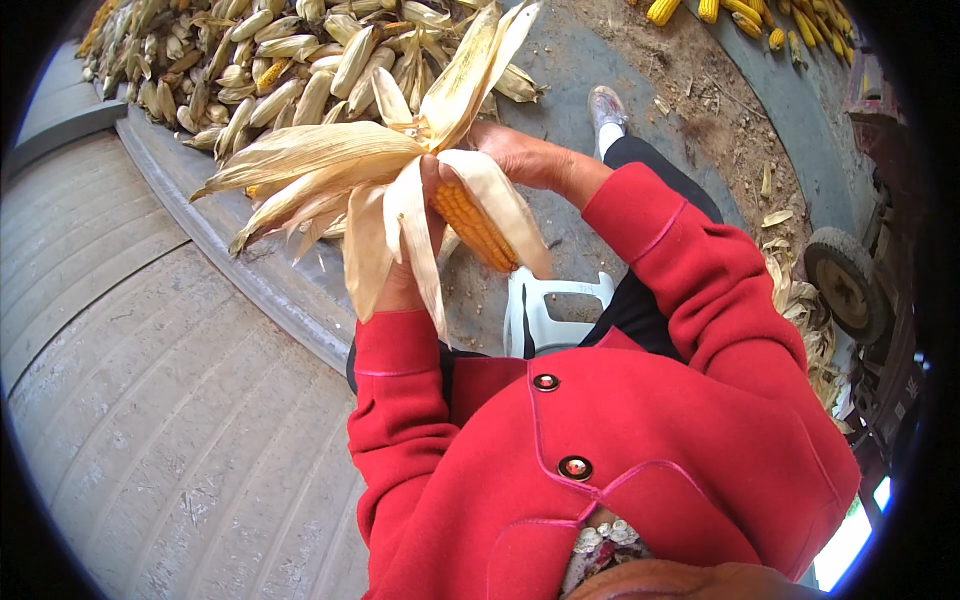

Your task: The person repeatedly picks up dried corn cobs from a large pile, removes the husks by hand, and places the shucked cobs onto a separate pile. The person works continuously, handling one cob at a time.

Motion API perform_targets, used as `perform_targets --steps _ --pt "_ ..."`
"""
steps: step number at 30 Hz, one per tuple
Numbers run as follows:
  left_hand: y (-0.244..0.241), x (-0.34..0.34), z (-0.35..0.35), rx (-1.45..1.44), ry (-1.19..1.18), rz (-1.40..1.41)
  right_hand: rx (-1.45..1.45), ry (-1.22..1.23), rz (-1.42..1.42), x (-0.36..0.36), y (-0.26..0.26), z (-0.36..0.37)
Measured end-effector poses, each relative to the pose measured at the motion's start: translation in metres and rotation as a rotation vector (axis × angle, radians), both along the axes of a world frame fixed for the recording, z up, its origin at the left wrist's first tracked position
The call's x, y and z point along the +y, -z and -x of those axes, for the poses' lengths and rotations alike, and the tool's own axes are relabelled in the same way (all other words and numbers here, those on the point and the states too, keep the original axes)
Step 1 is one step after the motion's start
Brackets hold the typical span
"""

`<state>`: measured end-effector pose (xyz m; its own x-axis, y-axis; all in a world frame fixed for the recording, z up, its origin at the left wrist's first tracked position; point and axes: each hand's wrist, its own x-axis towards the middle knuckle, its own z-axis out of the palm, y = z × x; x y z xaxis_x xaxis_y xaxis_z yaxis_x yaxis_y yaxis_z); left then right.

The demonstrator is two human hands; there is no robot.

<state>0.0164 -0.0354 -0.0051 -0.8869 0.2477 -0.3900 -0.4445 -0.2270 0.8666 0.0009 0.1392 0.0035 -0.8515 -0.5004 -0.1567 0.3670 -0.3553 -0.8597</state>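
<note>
An ear of corn (474,225) with orange kernels hangs between my hands, its bare tip pointing down and to the right. Dry pale husk leaves (330,157) are peeled back and splay out around its base. My left hand (431,195) grips the ear from the left, with its thumb near the base and much of it covered by drooping husk. At the upper right, my right hand (506,150) is closed at the husk base; its fingertips are hidden behind the leaves.
Unhusked corn (300,75) is heaped ahead on the left, beside a ribbed metal panel (187,375) with a raised edge. Husked yellow ears (742,15) lie at top right. A pale plastic stool (559,289) stands between my legs. A wheel (847,285) and loose husks (787,300) are at right.
</note>
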Motion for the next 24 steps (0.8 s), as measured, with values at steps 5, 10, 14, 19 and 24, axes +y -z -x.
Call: perform_targets --steps 5,10,14,19,24 --pt "-0.002 -0.001 -0.002 0.127 0.095 0.179 -0.056 0.061 0.072 0.001 0.017 0.002" --pt "-0.012 0.003 -0.011 0.243 0.141 0.286 -0.040 -0.033 0.028 0.004 0.008 0.006" --pt "-0.013 0.010 -0.013 0.317 0.207 0.354 0.025 -0.090 -0.101 0.017 -0.015 0.001" --pt "-0.019 0.018 -0.011 0.402 0.325 0.455 0.135 0.080 -0.255 0.006 -0.015 0.002" --pt "-0.026 0.024 -0.002 0.361 0.497 0.555 0.239 0.248 -0.321 -0.001 -0.004 0.007"
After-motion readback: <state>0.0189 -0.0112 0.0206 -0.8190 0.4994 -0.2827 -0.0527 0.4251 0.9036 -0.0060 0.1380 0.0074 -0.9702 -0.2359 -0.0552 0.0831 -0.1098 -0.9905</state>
